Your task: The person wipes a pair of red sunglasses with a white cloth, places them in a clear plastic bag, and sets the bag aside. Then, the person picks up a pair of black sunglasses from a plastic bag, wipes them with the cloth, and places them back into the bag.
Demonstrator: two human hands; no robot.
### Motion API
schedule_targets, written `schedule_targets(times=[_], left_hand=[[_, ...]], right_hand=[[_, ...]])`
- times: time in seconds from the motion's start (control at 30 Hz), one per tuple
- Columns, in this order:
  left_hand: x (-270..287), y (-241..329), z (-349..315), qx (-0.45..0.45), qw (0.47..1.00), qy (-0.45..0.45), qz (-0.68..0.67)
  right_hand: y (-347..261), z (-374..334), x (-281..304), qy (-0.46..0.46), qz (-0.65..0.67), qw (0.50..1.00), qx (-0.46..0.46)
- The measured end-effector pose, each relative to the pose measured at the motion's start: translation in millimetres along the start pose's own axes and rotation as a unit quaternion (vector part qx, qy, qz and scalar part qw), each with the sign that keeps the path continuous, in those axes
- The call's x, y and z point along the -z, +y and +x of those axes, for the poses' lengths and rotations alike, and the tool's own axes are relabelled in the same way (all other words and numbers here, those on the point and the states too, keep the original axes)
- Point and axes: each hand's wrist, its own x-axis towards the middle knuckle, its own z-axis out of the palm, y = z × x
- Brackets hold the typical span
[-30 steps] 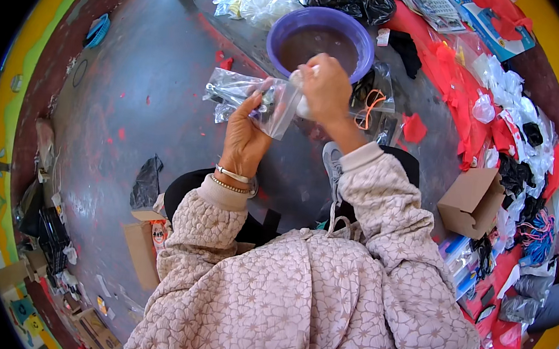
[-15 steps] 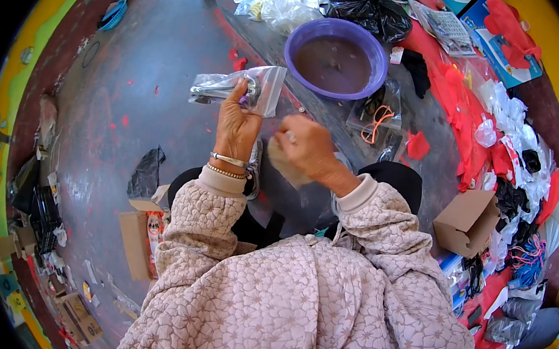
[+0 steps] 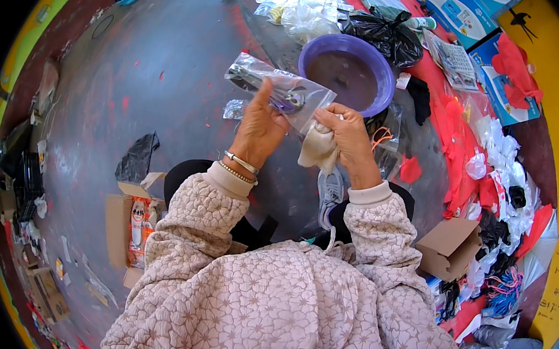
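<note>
Taking the clock from the middle of the view, the grey floor (image 3: pixel 113 152) spreads widest, with red sheeting (image 3: pixel 456 124) along it at 2 o'clock. Next in size is the purple basin (image 3: pixel 387 91) at 1 o'clock, murky liquid inside, just beyond the hands. A brown cardboard box (image 3: pixel 444 247) sits between 3 and 4 o'clock, well apart from them.

The clear bag (image 3: pixel 286 91) is held up at 12 o'clock, slanting so that one end points toward 10 and the other toward 4. At 11 o'clock the left hand (image 3: pixel 261 129) has its grip clamped on the bag, thumb laid over the near face. At 2 o'clock the right hand (image 3: pixel 350 141) has its grip closed on a cream cloth (image 3: pixel 319 150), which hangs by the bag's 4 o'clock end; whether those fingers also pinch the plastic, I cannot tell. Smallest is a purple part (image 3: pixel 293 102) inside the bag, toward that same end.

To handle this well, I would hold the bag through its firm contents, since loose film is likely to buckle under the cloth. Bunching the dangling cloth into a pad, then drawing it lightly from the thumb out toward 4 o'clock, should leave the plastic taut. Turning the bag over would let the far face be reached too.
</note>
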Motion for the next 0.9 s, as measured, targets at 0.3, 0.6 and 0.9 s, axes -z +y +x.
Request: schedule_targets(times=[0.3,0.6,0.9], left_hand=[[-4,4,1,0.002,1.0,-0.013,0.003],[-6,3,-4,-0.036,0.996,-0.057,0.062],[-10,3,-5,0.057,0.996,-0.036,0.056]], right_hand=[[-5,0,-1,0.023,0.059,0.996,-0.068],[-11,-2,5,0.045,0.013,0.999,0.017],[-16,2,11,0.043,-0.297,0.937,0.178]])
